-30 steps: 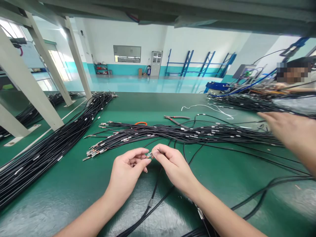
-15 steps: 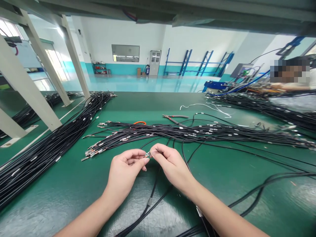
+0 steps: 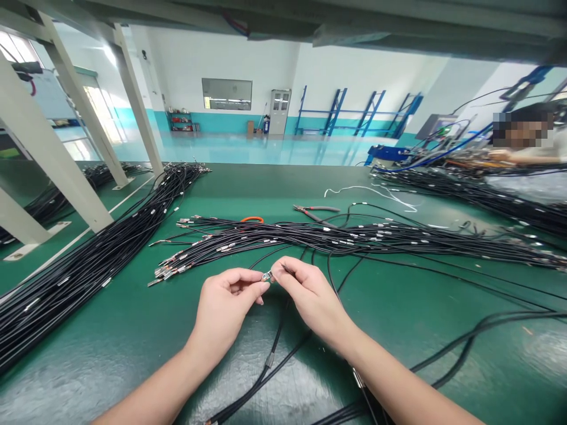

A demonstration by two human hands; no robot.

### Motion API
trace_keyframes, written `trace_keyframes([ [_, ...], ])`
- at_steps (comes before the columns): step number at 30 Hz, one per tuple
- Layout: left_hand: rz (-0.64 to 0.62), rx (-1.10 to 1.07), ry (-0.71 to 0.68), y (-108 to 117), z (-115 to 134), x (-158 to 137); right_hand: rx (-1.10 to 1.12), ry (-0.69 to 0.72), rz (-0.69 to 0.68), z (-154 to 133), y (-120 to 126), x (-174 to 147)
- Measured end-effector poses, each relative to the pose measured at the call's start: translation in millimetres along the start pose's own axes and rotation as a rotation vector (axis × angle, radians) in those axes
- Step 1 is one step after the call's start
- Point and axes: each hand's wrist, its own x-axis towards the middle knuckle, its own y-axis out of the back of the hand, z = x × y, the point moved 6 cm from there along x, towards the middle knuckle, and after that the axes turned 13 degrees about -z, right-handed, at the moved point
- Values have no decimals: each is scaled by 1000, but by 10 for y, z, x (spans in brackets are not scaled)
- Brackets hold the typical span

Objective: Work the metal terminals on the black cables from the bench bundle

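Between the fingertips of both hands is a small shiny metal connector [image 3: 266,276]. My left hand [image 3: 228,298] pinches it from the left, thumb and forefinger together. My right hand [image 3: 308,292] is closed at its other side, gripping the end of a black cable [image 3: 278,336] that seems to run down from under the fingers; the exact grip is hidden. Just beyond the hands, a bundle of black cables [image 3: 310,236] lies across the green table, with metal ends fanned out at its left. Pliers with red-and-grey handles [image 3: 316,213] rest behind that bundle.
Another thick cable bundle [image 3: 110,254] runs along the left, beside white frame posts [image 3: 84,141]. More cables [image 3: 487,189] lie at the far right, where a person sits. White string [image 3: 367,188] and an orange loop [image 3: 252,219] are on the green table [image 3: 248,189]. A shelf beam [image 3: 283,20] hangs overhead.
Both hands keep nearly the same pinch on the metal connector. The view has shifted very slightly; nothing else has visibly moved on the table.
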Motion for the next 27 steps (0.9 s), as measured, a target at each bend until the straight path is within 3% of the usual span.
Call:
trace_keyframes([
  [15, -36, 205, -155, 23, 92, 19, 29, -13, -18, -1, -27, -3],
  [20, -2, 199, -73, 53, 75, 24, 37, -20, -18, 6, -20, -1],
  [27, -77, 212, -60, 37, 43, 46, 55, -29, -14, 21, -4, 0],
])
